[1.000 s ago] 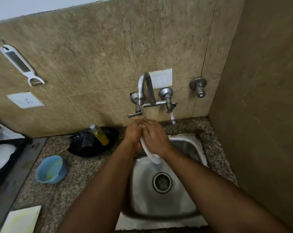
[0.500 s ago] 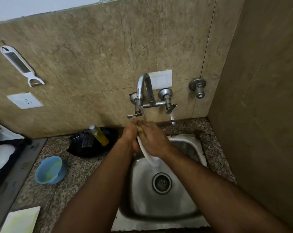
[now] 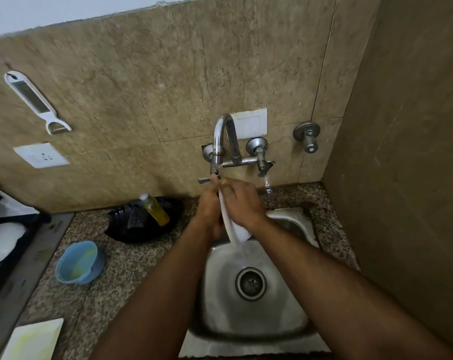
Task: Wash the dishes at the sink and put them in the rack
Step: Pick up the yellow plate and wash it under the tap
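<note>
A white dish point(image 3: 234, 229) stands on edge under the tap's spout point(image 3: 217, 149), over the steel sink point(image 3: 293, 315). My left hand point(image 3: 207, 211) grips it from the left side. My right hand point(image 3: 242, 202) lies over its right face with fingers curled at the top edge. Water runs off the dish's lower end into the basin. At the far left a dark rack point(image 3: 30, 229) holds a white bowl point(image 3: 2, 242).
On the speckled counter sit a blue bowl point(image 3: 77, 262), a black tray point(image 3: 173, 211) with a yellow soap bottle point(image 3: 155, 210) and scrubber, and a pale square plate point(image 3: 30, 340) at the bottom left. A brown wall closes the right side.
Both hands and the dish have lifted slightly toward the spout. Water now streams visibly off the dish's lower end.
</note>
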Demonstrator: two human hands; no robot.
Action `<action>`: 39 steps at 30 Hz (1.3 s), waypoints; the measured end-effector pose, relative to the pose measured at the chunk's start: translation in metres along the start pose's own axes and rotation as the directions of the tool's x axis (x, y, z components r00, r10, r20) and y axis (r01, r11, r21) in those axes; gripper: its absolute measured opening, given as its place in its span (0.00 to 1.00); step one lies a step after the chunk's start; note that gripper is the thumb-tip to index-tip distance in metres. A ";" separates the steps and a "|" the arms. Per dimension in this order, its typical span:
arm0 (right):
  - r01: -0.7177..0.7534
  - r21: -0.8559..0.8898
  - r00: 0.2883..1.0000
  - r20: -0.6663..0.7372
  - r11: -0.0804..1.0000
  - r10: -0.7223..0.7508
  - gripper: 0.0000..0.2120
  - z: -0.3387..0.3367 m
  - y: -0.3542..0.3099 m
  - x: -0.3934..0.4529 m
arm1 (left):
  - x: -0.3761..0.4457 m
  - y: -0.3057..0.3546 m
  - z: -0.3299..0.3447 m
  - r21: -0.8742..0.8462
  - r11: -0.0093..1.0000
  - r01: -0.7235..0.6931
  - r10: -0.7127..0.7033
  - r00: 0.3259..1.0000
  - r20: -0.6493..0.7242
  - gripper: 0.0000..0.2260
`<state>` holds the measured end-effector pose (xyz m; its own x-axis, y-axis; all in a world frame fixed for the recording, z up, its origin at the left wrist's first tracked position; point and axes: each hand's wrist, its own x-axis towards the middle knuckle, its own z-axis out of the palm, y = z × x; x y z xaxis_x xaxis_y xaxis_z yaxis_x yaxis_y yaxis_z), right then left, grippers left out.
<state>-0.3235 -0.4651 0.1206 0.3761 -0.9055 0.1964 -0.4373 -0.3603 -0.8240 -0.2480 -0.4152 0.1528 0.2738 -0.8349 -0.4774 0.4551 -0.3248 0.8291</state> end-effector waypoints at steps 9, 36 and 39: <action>-0.008 -0.069 1.000 0.025 0.998 0.010 0.19 0.006 0.013 0.004 | 0.005 -0.007 -0.001 0.141 0.989 -0.041 0.061 0.988 -0.139 0.17; 0.005 -0.054 0.980 0.201 0.999 0.006 0.18 0.003 0.013 -0.009 | 0.003 -0.014 -0.017 0.168 0.983 -0.070 0.112 0.960 -0.256 0.15; -0.370 0.090 0.898 0.291 0.925 0.331 0.20 -0.005 0.027 0.016 | -0.002 -0.026 -0.025 0.098 0.989 -0.113 0.135 0.958 -0.252 0.18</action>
<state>-0.3339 -0.4902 0.1044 0.4301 -0.8671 -0.2512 -0.4704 0.0223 -0.8822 -0.2398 -0.3938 0.1251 0.5369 -0.7321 -0.4192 0.3362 -0.2701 0.9022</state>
